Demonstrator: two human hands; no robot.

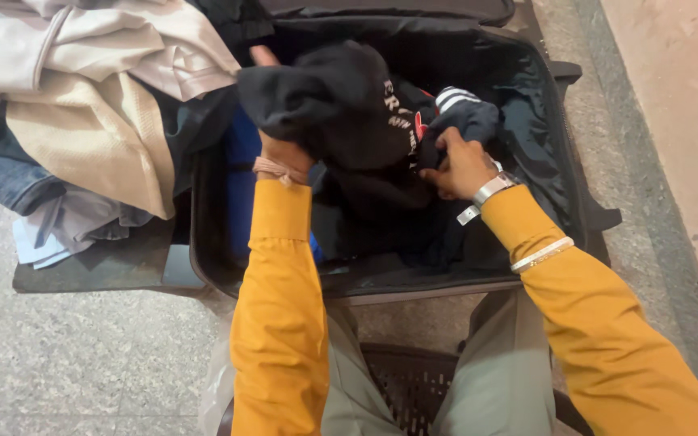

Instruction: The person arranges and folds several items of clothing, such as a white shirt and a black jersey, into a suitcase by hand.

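Head view: a black garment (341, 105) is gripped by the left hand (284, 157) and pinched by the right hand (462, 165) above the open suitcase (551, 161); it is best kept taut.

This looks like a home, or a lodging room, at packing time: an open black suitcase (543, 145) lies on a speckled stone floor (82, 355) beside a plain wall (680, 121), with a pile of clothes (90, 113) heaped on its lid.

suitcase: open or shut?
Open. The suitcase lies flat, its dark lining exposed; both hands, left hand and right hand, hold a black garment inside it.
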